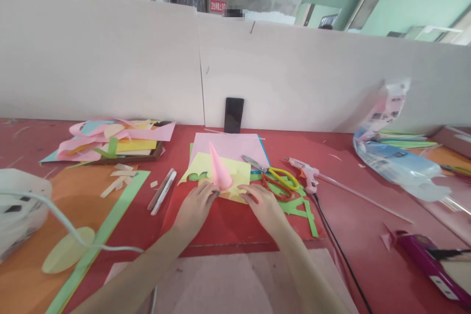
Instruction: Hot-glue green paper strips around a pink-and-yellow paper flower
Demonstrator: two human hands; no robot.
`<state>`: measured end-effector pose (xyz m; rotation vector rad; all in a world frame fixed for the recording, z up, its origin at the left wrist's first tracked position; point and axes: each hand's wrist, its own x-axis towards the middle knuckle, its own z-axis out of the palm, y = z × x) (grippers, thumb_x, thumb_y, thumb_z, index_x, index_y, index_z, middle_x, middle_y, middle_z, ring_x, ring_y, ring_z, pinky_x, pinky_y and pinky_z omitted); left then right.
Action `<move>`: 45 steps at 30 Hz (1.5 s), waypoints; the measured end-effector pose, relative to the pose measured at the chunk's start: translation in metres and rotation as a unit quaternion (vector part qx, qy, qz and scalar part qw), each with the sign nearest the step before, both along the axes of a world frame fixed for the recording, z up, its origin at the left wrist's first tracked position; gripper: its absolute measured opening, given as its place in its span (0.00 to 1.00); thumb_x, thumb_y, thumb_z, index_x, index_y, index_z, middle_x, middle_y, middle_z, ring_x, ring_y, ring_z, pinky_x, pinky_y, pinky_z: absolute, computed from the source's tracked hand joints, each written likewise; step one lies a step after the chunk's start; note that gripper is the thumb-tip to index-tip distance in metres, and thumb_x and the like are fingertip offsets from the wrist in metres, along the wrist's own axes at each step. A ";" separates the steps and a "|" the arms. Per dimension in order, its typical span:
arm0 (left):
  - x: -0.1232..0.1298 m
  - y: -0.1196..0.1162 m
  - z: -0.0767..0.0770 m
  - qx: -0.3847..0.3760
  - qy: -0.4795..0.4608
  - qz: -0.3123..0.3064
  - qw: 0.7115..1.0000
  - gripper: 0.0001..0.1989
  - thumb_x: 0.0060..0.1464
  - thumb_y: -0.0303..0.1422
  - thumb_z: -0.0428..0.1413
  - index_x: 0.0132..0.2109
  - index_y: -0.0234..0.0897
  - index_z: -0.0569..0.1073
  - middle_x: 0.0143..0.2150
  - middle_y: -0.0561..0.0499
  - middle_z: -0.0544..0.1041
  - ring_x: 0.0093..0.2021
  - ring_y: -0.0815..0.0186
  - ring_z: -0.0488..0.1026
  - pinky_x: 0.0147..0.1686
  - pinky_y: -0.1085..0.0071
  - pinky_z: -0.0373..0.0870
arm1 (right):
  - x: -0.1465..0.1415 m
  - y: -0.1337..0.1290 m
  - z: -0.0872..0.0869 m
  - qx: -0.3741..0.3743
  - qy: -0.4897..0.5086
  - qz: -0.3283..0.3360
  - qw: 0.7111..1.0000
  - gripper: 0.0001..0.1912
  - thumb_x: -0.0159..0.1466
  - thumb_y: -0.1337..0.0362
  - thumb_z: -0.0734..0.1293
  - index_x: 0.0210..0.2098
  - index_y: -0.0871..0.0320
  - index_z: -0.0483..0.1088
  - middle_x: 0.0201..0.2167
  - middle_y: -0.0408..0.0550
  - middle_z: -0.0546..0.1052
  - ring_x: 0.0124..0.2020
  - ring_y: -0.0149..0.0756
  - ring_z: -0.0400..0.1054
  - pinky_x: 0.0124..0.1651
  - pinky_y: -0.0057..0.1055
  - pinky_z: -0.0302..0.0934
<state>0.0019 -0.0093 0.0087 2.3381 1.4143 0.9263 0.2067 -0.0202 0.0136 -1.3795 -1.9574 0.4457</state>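
Note:
A pink paper cone stands point up, leaning slightly left, over a yellow paper sheet with cut edges. My left hand is closed at the cone's lower left edge, fingertips pinched against it. To the right of the cone, my right hand has its thumb and forefinger a little apart over the yellow sheet's edge, with nothing visible between them. Beyond that hand lie scissors with yellow handles and green paper cut-offs. Red paper spreads beneath both hands.
A pink glue gun with its cord lies right of the scissors. Two pens lie left. A phone leans on the white partition. Paper scraps fill a tray at back left. A purple power strip sits front right.

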 end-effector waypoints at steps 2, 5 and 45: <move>0.000 0.000 0.000 0.003 0.004 -0.005 1.000 0.08 0.59 0.30 0.44 0.34 0.39 0.67 0.35 0.51 0.70 0.36 0.66 0.69 0.38 0.70 0.65 | -0.001 0.000 0.000 0.008 0.008 0.004 1.000 0.11 0.62 0.63 0.58 0.39 0.52 0.71 0.36 0.46 0.74 0.37 0.35 0.67 0.41 0.31 0.60; 0.000 0.001 0.001 0.010 0.004 -0.012 1.000 0.08 0.59 0.30 0.44 0.34 0.39 0.67 0.34 0.51 0.70 0.36 0.65 0.69 0.38 0.69 0.65 | -0.004 0.000 0.001 0.020 0.016 0.005 1.000 0.10 0.62 0.64 0.58 0.33 0.54 0.70 0.31 0.46 0.74 0.34 0.34 0.67 0.38 0.30 0.60; 0.001 0.000 0.003 0.055 0.025 -0.009 0.998 0.06 0.56 0.30 0.48 0.33 0.38 0.68 0.32 0.52 0.71 0.36 0.64 0.67 0.38 0.67 0.63 | -0.015 -0.003 -0.001 -0.036 0.057 -0.015 0.998 0.10 0.59 0.64 0.60 0.38 0.53 0.71 0.34 0.45 0.75 0.34 0.34 0.69 0.38 0.31 0.62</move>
